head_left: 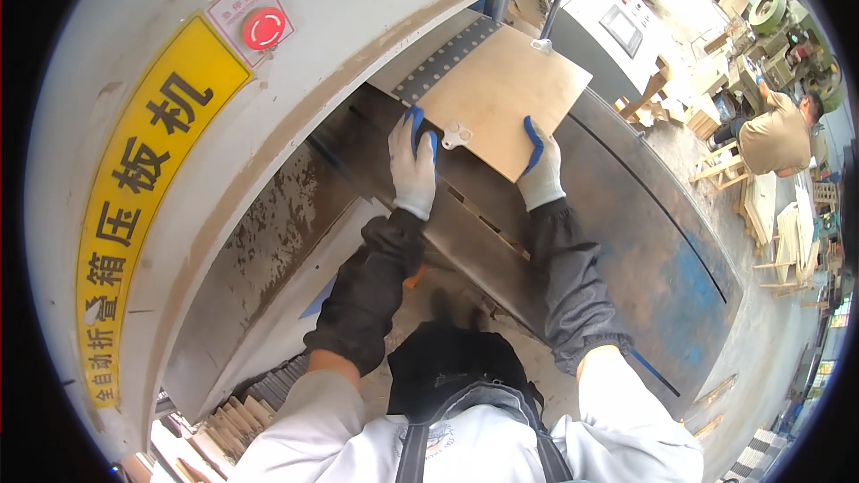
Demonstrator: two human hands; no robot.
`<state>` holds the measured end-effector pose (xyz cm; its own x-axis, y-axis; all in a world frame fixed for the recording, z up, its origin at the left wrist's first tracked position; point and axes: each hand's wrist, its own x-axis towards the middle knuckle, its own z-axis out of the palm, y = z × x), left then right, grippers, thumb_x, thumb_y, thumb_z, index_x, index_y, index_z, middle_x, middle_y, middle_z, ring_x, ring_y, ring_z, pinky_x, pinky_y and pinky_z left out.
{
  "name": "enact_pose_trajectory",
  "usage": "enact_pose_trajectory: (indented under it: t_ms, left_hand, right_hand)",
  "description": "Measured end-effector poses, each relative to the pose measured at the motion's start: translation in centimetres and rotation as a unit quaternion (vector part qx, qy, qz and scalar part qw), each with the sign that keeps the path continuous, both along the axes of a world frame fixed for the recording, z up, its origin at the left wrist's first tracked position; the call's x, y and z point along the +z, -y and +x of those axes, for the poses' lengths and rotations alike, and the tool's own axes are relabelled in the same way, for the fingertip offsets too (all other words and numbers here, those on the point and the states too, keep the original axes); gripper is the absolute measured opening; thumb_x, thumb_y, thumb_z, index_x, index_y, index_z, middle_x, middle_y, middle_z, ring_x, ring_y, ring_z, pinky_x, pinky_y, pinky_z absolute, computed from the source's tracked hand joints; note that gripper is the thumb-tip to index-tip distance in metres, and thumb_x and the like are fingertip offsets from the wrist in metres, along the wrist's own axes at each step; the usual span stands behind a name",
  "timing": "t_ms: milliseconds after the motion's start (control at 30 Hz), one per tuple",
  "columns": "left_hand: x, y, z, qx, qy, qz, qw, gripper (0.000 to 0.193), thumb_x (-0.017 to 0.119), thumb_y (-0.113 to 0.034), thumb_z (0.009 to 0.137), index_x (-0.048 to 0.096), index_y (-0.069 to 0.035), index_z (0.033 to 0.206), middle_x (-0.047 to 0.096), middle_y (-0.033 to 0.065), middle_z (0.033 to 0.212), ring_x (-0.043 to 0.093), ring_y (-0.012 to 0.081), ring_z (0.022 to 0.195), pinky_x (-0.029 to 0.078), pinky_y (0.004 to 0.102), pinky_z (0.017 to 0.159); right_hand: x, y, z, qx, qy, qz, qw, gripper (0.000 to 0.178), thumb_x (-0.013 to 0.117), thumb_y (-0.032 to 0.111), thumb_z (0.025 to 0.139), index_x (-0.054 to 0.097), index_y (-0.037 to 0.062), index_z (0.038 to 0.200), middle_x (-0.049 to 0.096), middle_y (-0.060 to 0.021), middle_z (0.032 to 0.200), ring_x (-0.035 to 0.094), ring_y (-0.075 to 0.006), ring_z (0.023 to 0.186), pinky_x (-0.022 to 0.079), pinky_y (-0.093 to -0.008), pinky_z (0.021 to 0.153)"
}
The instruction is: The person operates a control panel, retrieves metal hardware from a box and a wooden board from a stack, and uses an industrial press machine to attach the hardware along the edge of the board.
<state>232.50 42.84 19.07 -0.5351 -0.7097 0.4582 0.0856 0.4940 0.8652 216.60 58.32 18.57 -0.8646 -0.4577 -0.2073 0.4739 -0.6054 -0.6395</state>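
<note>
A pale plywood board [514,94] lies in front of me, partly inside a large pressing machine. Along its left side runs a dark strip with rows of light dots [447,61]. One silvery metal plate with holes [456,135] sits at the board's near edge, and a second small metal plate [541,46] at its far edge. My left hand [413,165], in a white glove with blue coating, closes on the near left edge, its fingertips partly hidden. Gloved the same way, my right hand [543,170] holds the near right corner, blue fingers on the edge.
The machine's pale housing [295,98] curves along the left, bearing a red emergency stop button [264,29]. A dark metal table [626,224] extends to the right. Beyond stands a control cabinet with a screen [621,30]. A person [783,136] works at the far right among wood pieces.
</note>
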Motion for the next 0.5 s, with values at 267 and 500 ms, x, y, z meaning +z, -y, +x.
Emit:
enact_pose_trajectory:
  t_ms: [267,500]
  left_hand:
    - [2.3,-3.6,11.4,0.007,0.006,-0.113,0.994,0.043,0.056,-0.004,0.095,0.061,0.004,0.137,0.061,0.0186,0.145,0.053,0.0385,0.135,0.04,0.0485,0.116]
    - [3.5,-7.4,13.7,0.044,0.027,-0.173,0.984,0.042,0.058,-0.006,0.099,0.058,0.004,0.141,0.06,0.0201,0.146,0.052,0.04,0.137,0.039,0.0491,0.118]
  right_hand:
    - [-0.3,-13.9,2.8,-0.049,-0.082,0.138,0.986,0.032,0.066,0.019,0.104,0.069,-0.0043,0.126,0.073,-0.0102,0.122,0.07,-0.0199,0.111,0.056,-0.0337,0.099]
    - [2.4,-35.0,8.1,0.004,0.029,0.137,0.99,0.041,0.064,0.024,0.107,0.059,-0.001,0.139,0.071,-0.0157,0.126,0.072,-0.028,0.112,0.06,-0.0421,0.096]
